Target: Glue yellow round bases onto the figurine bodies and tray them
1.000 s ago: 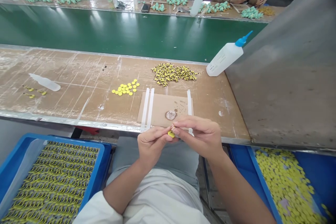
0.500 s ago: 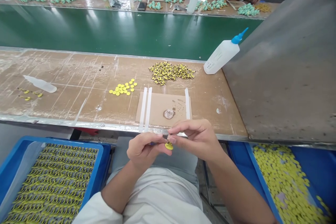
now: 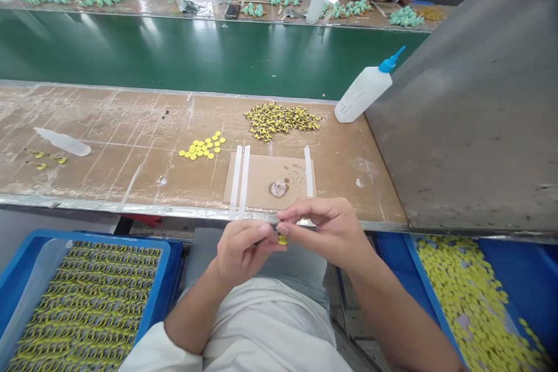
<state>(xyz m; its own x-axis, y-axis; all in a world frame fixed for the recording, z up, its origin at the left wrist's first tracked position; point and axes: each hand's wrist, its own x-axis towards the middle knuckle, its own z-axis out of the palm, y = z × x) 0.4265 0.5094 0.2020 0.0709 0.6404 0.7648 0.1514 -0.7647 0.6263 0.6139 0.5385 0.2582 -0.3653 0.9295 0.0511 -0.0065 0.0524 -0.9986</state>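
Just off the table's front edge, my left hand (image 3: 246, 247) and my right hand (image 3: 325, 229) meet fingertip to fingertip. Between them is a small yellow disc (image 3: 283, 240), mostly covered by my fingers. My left thumb and fingers pinch it from one side. Thumb and forefinger of my right hand close on a small dark part at its top, too hidden to name. Beyond my hands, a cardboard sheet (image 3: 257, 177) taped to the table bears a whitish round blob (image 3: 278, 188). Farther back are a heap of small yellow-and-black pieces (image 3: 279, 121) and loose yellow discs (image 3: 201, 147).
A glue bottle (image 3: 364, 93) leans against a metal panel (image 3: 471, 110) at right. A blue tray (image 3: 163, 279) holds rows of yellow-black pieces; a bin (image 3: 440, 317) at lower right holds yellow discs (image 3: 475, 296). People work across the green belt (image 3: 174, 49).
The yellow disc has tilted and shows less of its face between my fingers. My left fingers have shifted slightly to the right. The whole view has moved a little.
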